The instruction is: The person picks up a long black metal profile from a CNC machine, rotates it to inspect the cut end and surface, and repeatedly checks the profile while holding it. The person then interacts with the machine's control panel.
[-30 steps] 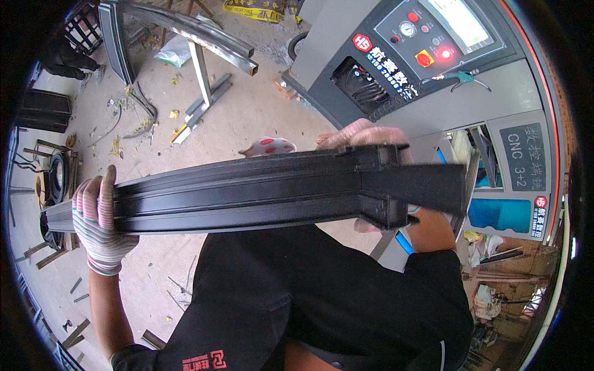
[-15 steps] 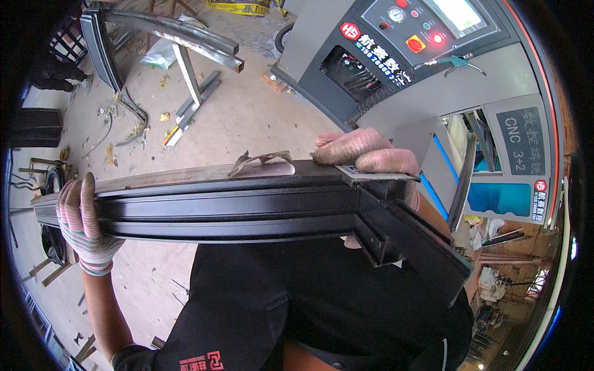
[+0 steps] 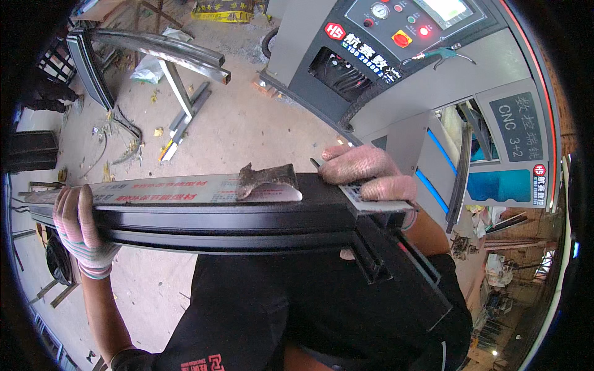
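A long black metal frame profile lies level across the front of my body. My left hand, in a striped knit glove, is closed around it toward its left end. At the other end my right hand, gloved too, grips the profile, fingers over the top and a fingertip showing below. Under those fingers sits a small flat grey plate. A shorter black piece meets the profile there at an angle. Printed protective film covers the top face, its torn end curling up near the middle.
A grey machine with a control panel and a green air gun stands at the far right. On the far left, long metal profiles rest on a stand. More lengths of metal and scraps lie on the floor.
The profile has tilted so that more of its film-covered top face shows. Its right end sits slightly lower in view. Both hands keep their hold.
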`<act>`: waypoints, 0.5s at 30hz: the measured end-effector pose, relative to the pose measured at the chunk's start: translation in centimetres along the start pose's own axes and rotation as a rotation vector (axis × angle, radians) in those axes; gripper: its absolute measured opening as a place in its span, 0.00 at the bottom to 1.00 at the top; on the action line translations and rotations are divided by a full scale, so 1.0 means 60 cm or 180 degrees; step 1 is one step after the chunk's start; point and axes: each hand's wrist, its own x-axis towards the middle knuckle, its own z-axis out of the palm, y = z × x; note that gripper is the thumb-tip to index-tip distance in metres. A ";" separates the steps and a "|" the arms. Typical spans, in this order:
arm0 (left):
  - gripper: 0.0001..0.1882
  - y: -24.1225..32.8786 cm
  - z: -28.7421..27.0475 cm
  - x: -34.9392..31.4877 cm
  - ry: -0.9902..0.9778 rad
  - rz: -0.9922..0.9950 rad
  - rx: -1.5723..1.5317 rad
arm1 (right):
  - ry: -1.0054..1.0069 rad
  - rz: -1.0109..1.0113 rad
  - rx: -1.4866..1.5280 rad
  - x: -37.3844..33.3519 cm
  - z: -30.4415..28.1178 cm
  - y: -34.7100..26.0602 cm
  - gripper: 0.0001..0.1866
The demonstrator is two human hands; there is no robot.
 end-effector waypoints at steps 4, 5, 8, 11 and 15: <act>0.37 -0.004 -0.001 0.007 0.0074 0.0066 0.0015 | -0.0150 -0.0011 0.0062 -0.004 -0.008 -0.005 0.34; 0.38 -0.006 -0.001 0.010 0.0080 0.0114 0.0036 | -0.0394 0.0003 0.0110 -0.003 -0.016 -0.004 0.33; 0.39 -0.013 0.000 0.018 0.0078 0.0209 0.0073 | -0.0195 -0.0050 -0.0020 -0.012 -0.018 -0.006 0.30; 0.38 -0.015 -0.003 0.025 0.0066 0.0241 0.0036 | -0.0075 -0.0013 0.0044 -0.021 -0.017 -0.007 0.30; 0.37 -0.020 0.003 0.034 0.0093 0.0345 -0.0054 | -0.0082 0.0105 -0.0261 -0.030 -0.018 -0.008 0.24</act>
